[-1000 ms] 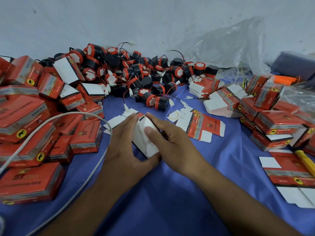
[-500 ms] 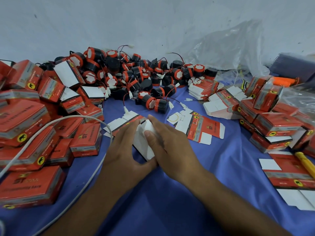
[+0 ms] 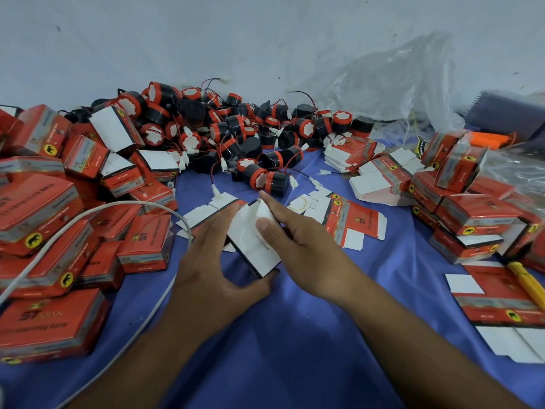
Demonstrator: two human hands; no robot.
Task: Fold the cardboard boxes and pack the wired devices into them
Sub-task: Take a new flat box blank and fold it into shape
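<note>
Head view, middle of frame: left hand [image 3: 206,273] grips a half-folded box [image 3: 253,249], right hand [image 3: 303,249] pinches its white flap [image 3: 262,212]. Many shut boxes [image 3: 44,208] sit at left. Lots of wired devices [image 3: 236,134] wait, upper middle. Maybe this box is empty; I cannot see inside.

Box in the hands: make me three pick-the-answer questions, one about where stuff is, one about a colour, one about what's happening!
1. Where is the pile of devices? A against the wall B on a shelf C in a bucket
2. What colour is the cloth? A green B blue C yellow
3. The box is: A lying untouched B torn in half C held by the left hand and right hand
Answers: 1 A, the pile lies at the wall's foot; 2 B, the cloth looks blue; 3 C, both hands grip it.
</note>
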